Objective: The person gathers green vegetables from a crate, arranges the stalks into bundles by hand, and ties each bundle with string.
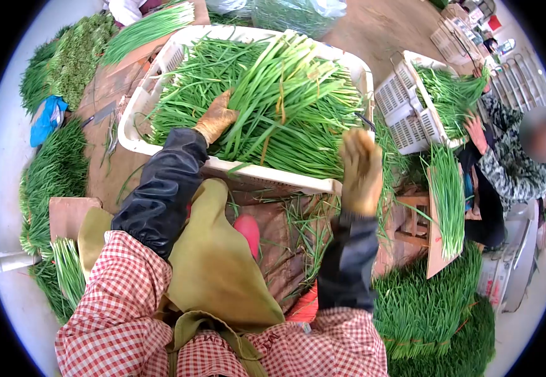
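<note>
In a white plastic crate (136,129) lies a thick heap of long green stalks (298,100), some tied with a brown band. My left hand (218,117), in a tan glove, has its fingers around the leafy side of a bundle at the crate's near left. Over the crate's near right corner is my right hand (361,166), gloved too, its fingers raised and nothing seen in its grasp. Just above its fingers a small dark object (366,119) lies by the crate's right rim.
At the right a person (512,151) handles greens in another white crate (405,103). Stacked bundles (430,308) lie low right, more (53,176) along the left. A board with stalks (447,207) stands right. A knife (100,114) lies left of my crate.
</note>
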A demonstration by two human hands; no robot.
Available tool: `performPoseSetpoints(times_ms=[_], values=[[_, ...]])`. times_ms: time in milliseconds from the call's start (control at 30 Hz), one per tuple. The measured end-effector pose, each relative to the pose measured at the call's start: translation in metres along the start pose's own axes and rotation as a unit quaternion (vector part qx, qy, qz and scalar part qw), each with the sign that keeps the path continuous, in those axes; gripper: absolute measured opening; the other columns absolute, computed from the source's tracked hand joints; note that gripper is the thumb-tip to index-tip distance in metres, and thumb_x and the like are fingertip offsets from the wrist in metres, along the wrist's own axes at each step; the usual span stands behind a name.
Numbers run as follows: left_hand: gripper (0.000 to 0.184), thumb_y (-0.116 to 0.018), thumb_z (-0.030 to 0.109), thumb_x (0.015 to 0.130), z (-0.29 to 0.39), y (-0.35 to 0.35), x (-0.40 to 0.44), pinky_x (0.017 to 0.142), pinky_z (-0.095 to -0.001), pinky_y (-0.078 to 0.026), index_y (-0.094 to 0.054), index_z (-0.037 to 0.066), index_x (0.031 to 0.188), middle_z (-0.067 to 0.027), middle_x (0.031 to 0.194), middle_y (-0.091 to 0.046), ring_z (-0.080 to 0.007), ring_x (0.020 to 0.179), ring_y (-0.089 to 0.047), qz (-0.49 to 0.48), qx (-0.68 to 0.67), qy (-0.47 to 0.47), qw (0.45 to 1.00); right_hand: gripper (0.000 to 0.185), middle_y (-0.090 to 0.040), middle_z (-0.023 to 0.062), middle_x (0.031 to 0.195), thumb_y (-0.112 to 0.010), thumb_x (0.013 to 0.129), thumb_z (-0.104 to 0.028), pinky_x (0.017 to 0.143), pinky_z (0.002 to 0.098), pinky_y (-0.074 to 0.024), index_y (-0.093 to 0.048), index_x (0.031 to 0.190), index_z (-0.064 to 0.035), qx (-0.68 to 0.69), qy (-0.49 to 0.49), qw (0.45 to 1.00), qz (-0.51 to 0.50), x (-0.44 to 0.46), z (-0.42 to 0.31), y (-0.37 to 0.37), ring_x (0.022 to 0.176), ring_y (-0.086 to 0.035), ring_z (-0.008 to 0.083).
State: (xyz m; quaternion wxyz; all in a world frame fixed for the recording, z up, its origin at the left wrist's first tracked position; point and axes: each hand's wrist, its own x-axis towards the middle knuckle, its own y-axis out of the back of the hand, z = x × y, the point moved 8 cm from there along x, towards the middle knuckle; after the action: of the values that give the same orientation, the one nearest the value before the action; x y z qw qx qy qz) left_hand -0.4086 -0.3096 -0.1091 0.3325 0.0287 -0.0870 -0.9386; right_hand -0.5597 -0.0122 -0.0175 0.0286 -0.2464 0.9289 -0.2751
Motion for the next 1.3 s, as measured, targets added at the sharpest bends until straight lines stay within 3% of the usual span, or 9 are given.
performPoseSetpoints(times_ms=[200,400,533,667,700,833,1033,1167,1300], values=[[0.064,-0.060,0.013,0.077,-0.013,0.010,0.005,0.096,-0.0301,-0.037,-0.041,-0.002,0.136,-0.0165,0.121,-0.056,-0.0231,0.109,-0.051,0.001,0.019,-0.012,1.000,0.041,-0.063,0.0179,0.100,-0.052,0.094,-0.042,0.089,0.0467,-0.0485,-0.057,0.097,-0.0014,0.086,-0.059,0.989,0.102,0.021,0.061,0.025,0.092,-0.062,0.0314],[0.062,-0.062,0.014,0.078,-0.005,0.009,0.002,0.094,-0.0311,-0.041,-0.042,-0.001,0.134,-0.0153,0.119,-0.058,-0.0229,0.106,-0.055,-0.003,0.056,-0.035,0.998,0.077,-0.029,0.0281,0.142,-0.040,0.094,-0.055,0.106,0.0475,-0.0341,-0.029,0.139,0.0065,0.123,-0.239,0.944,0.194,0.034,0.095,0.023,0.128,-0.037,0.0352],[0.065,-0.069,0.020,0.075,0.036,-0.021,-0.008,0.095,-0.0294,-0.043,-0.043,-0.003,0.131,-0.0188,0.117,-0.059,-0.0280,0.108,-0.057,-0.070,0.078,-0.048,0.993,0.089,-0.040,0.0244,0.136,-0.032,0.088,-0.071,0.104,0.0475,-0.0370,-0.032,0.140,0.0023,0.078,-0.102,0.989,0.066,0.094,0.099,0.013,0.123,-0.043,0.0332],[0.055,-0.073,0.017,0.071,0.057,-0.056,-0.025,0.095,-0.0364,-0.044,-0.048,0.000,0.118,-0.0217,0.111,-0.058,-0.0352,0.108,-0.056,-0.086,0.442,-0.229,0.863,0.086,-0.042,0.0227,0.136,-0.033,0.089,-0.069,0.103,0.0470,-0.0381,-0.034,0.140,0.0011,0.136,-0.121,0.983,0.003,0.102,0.092,-0.014,0.122,-0.045,0.0324],[0.067,-0.072,0.017,0.070,0.057,-0.057,-0.027,0.103,-0.0383,-0.038,-0.043,0.002,0.129,-0.0220,0.125,-0.052,-0.0347,0.120,-0.049,-0.142,0.485,-0.111,0.856,0.085,-0.043,0.0223,0.136,-0.033,0.090,-0.068,0.103,0.0468,-0.0384,-0.035,0.140,0.0007,0.157,-0.131,0.979,-0.016,0.099,0.089,-0.018,0.122,-0.045,0.0322],[0.098,-0.073,0.021,0.068,0.096,-0.042,-0.064,0.113,-0.0453,-0.023,-0.018,0.007,0.148,-0.0211,0.149,-0.026,-0.0370,0.139,-0.024,-0.179,0.577,0.003,0.797,0.082,-0.044,0.0206,0.136,-0.035,0.091,-0.066,0.103,0.0463,-0.0395,-0.036,0.140,-0.0006,0.246,-0.186,0.944,-0.120,0.082,0.070,-0.050,0.121,-0.047,0.0314],[0.130,-0.076,0.060,0.054,0.171,-0.086,-0.099,0.113,-0.0506,-0.019,-0.011,-0.005,0.146,-0.0287,0.148,-0.021,-0.0431,0.138,-0.021,-0.008,0.470,-0.237,0.850,0.076,-0.046,0.0182,0.135,-0.036,0.093,-0.062,0.103,0.0442,-0.0396,-0.040,0.139,-0.0018,0.208,-0.184,0.925,-0.259,0.035,0.037,-0.116,0.120,-0.049,0.0298],[0.113,-0.073,0.050,0.065,0.152,-0.084,-0.088,0.114,-0.0505,-0.014,-0.016,-0.006,0.144,-0.0278,0.145,-0.027,-0.0402,0.138,-0.023,0.072,0.371,-0.266,0.887,0.061,-0.047,0.0172,0.134,-0.037,0.097,-0.052,0.106,0.0367,-0.0342,-0.050,0.125,0.0001,-0.098,-0.006,0.935,-0.341,0.031,0.025,-0.157,0.123,-0.045,0.0248],[0.101,-0.074,0.044,0.065,0.156,-0.050,-0.089,0.113,-0.0484,-0.020,-0.026,0.001,0.143,-0.0231,0.136,-0.040,-0.0357,0.129,-0.039,0.115,0.289,-0.272,0.911,0.061,-0.050,0.0138,0.132,-0.039,0.094,-0.059,0.102,0.0386,-0.0356,-0.060,0.107,-0.0026,-0.092,0.039,0.932,-0.350,0.030,0.038,-0.184,0.118,-0.048,0.0240]])
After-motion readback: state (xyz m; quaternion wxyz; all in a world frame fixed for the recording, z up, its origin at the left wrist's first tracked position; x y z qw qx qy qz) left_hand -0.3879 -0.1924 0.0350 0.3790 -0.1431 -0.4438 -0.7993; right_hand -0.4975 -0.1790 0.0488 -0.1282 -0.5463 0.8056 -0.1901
